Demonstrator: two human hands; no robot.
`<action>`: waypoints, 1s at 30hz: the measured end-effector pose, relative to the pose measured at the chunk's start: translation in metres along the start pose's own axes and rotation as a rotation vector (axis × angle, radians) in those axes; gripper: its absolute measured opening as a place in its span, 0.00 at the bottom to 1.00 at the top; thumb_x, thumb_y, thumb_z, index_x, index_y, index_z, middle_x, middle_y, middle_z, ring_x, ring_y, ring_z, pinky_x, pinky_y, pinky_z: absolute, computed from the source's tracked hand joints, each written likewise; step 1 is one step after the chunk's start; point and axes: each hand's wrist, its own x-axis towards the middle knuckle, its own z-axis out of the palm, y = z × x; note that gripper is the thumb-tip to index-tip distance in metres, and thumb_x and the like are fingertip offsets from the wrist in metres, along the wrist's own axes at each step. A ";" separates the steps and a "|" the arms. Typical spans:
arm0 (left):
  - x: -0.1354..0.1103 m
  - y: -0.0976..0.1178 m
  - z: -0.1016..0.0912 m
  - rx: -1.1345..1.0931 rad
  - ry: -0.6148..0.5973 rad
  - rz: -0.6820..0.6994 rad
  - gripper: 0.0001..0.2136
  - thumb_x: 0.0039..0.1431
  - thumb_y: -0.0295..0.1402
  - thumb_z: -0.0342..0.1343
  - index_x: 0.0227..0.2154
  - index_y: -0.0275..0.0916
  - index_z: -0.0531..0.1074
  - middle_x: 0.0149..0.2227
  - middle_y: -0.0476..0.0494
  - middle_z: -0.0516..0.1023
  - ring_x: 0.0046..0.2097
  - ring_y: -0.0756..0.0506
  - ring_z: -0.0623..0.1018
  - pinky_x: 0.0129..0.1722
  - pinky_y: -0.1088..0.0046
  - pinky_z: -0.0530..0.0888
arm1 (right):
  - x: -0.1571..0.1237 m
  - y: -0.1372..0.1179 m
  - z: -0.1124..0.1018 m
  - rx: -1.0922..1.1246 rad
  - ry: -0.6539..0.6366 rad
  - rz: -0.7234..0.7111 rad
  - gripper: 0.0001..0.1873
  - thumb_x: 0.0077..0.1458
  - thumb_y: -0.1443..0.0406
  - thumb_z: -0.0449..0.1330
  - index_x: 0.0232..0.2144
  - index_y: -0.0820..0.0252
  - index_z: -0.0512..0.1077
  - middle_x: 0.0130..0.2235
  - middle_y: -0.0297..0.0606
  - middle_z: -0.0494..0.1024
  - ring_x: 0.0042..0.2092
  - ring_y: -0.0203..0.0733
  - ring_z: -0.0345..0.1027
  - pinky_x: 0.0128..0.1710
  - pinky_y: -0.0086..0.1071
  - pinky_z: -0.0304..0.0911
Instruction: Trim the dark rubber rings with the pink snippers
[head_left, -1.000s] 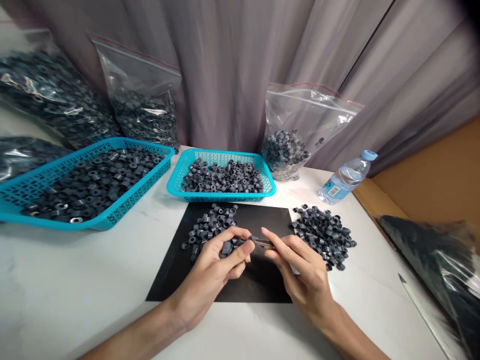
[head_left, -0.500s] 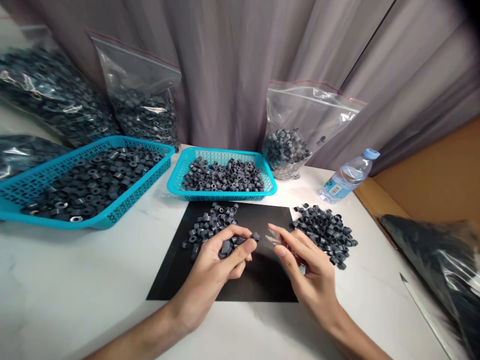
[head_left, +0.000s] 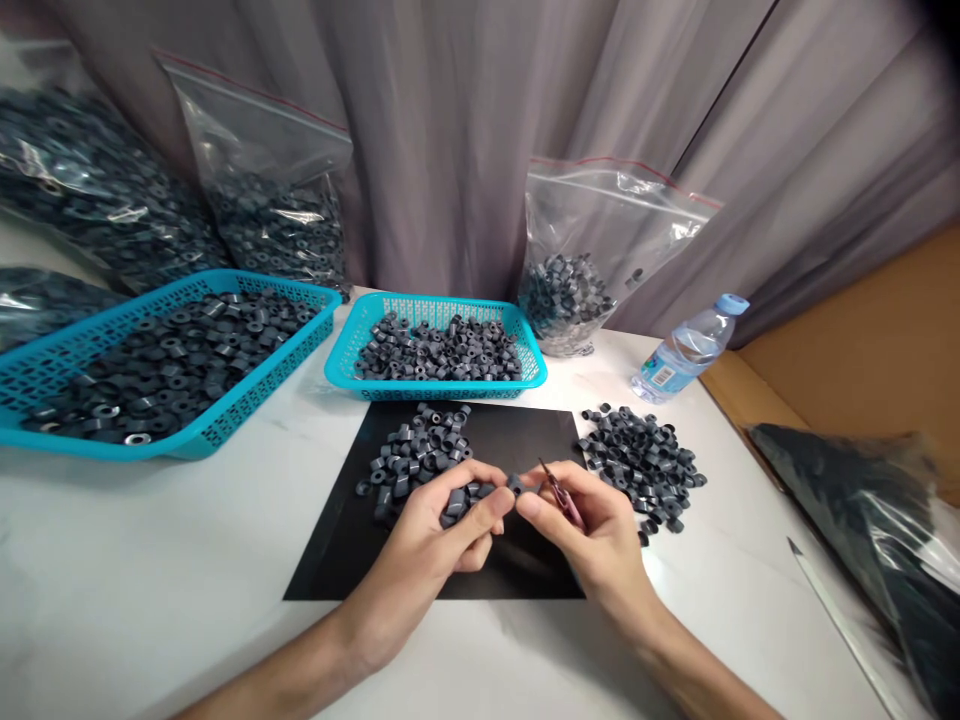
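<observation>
My left hand (head_left: 439, 530) is curled around several dark grey plastic pieces. Thumb and index fingertips pinch one small ring-shaped grey piece (head_left: 515, 484). From the other side, the thumb and index finger of my right hand (head_left: 592, 515) meet that same piece. A small dark red tool with a thin pointed tip (head_left: 564, 497) is also held in my right hand, tip up and to the left; its exact kind is unclear. Beneath the hands lies a black mat (head_left: 337, 560), bearing a heap of grey pieces (head_left: 412, 455) beyond my left hand.
Right of the mat is another pile of grey pieces (head_left: 645, 460). Blue baskets (head_left: 439, 388) (head_left: 210, 440) of similar pieces stand behind and left. Clear zip bags (head_left: 570, 290) line the curtain. A water bottle (head_left: 690, 350) and a dark bag (head_left: 847, 520) are at right.
My right hand has moved left to my left hand, and its fingertips now touch the pinched grey piece. The pointed tool has turned within the right hand.
</observation>
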 end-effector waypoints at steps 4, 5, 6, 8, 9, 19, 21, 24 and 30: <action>0.002 -0.001 -0.001 0.044 -0.013 0.012 0.13 0.61 0.45 0.57 0.37 0.40 0.69 0.26 0.56 0.61 0.24 0.55 0.53 0.24 0.75 0.49 | 0.001 -0.001 0.001 0.035 0.015 0.019 0.13 0.52 0.56 0.68 0.33 0.59 0.77 0.24 0.29 0.63 0.26 0.31 0.54 0.24 0.26 0.53; 0.002 -0.001 -0.001 0.064 -0.008 0.022 0.13 0.61 0.45 0.57 0.37 0.40 0.69 0.26 0.56 0.61 0.24 0.55 0.53 0.23 0.75 0.49 | 0.001 -0.001 0.000 0.037 0.016 0.017 0.13 0.52 0.56 0.68 0.32 0.59 0.77 0.24 0.29 0.64 0.26 0.31 0.54 0.24 0.26 0.53; 0.003 -0.002 -0.001 0.088 0.004 0.034 0.13 0.61 0.45 0.57 0.37 0.40 0.69 0.25 0.56 0.61 0.24 0.55 0.53 0.23 0.75 0.49 | 0.002 -0.001 0.000 0.039 0.017 0.013 0.12 0.51 0.56 0.68 0.32 0.59 0.77 0.25 0.29 0.64 0.26 0.31 0.55 0.24 0.26 0.54; 0.002 -0.001 -0.002 0.152 0.046 0.065 0.13 0.60 0.45 0.58 0.37 0.41 0.70 0.25 0.56 0.61 0.24 0.54 0.55 0.23 0.75 0.51 | 0.003 0.000 -0.002 0.037 0.018 0.002 0.12 0.52 0.57 0.68 0.31 0.59 0.77 0.25 0.30 0.66 0.27 0.32 0.56 0.25 0.26 0.55; 0.002 -0.001 -0.002 0.197 0.082 0.091 0.12 0.60 0.45 0.58 0.38 0.42 0.71 0.24 0.56 0.62 0.24 0.54 0.56 0.24 0.75 0.53 | 0.003 0.001 -0.003 0.035 0.016 -0.005 0.12 0.52 0.57 0.68 0.31 0.59 0.77 0.26 0.30 0.67 0.27 0.32 0.57 0.25 0.26 0.56; -0.002 -0.004 -0.002 0.576 0.258 0.357 0.08 0.59 0.42 0.60 0.35 0.48 0.81 0.35 0.48 0.78 0.28 0.48 0.70 0.33 0.72 0.67 | 0.004 0.000 -0.005 -0.038 -0.011 -0.057 0.11 0.53 0.58 0.68 0.28 0.59 0.77 0.26 0.31 0.69 0.28 0.33 0.59 0.28 0.28 0.57; -0.001 -0.005 -0.002 0.588 0.253 0.357 0.07 0.59 0.41 0.59 0.35 0.47 0.80 0.35 0.48 0.79 0.29 0.47 0.71 0.35 0.72 0.68 | 0.004 -0.003 -0.005 -0.063 -0.023 -0.074 0.09 0.54 0.59 0.67 0.28 0.59 0.78 0.26 0.31 0.70 0.28 0.34 0.59 0.29 0.28 0.57; -0.001 -0.004 -0.002 0.594 0.250 0.355 0.07 0.60 0.41 0.59 0.34 0.46 0.80 0.35 0.48 0.79 0.31 0.47 0.73 0.38 0.72 0.68 | 0.003 -0.006 -0.006 -0.075 -0.033 -0.078 0.08 0.54 0.60 0.67 0.28 0.58 0.78 0.26 0.31 0.70 0.29 0.34 0.60 0.29 0.28 0.57; -0.002 -0.001 0.002 0.565 0.277 0.332 0.07 0.58 0.41 0.61 0.30 0.44 0.77 0.31 0.50 0.77 0.28 0.48 0.70 0.38 0.73 0.67 | 0.003 -0.002 -0.005 -0.055 -0.022 -0.053 0.10 0.54 0.59 0.67 0.27 0.58 0.76 0.27 0.30 0.70 0.29 0.33 0.60 0.30 0.27 0.57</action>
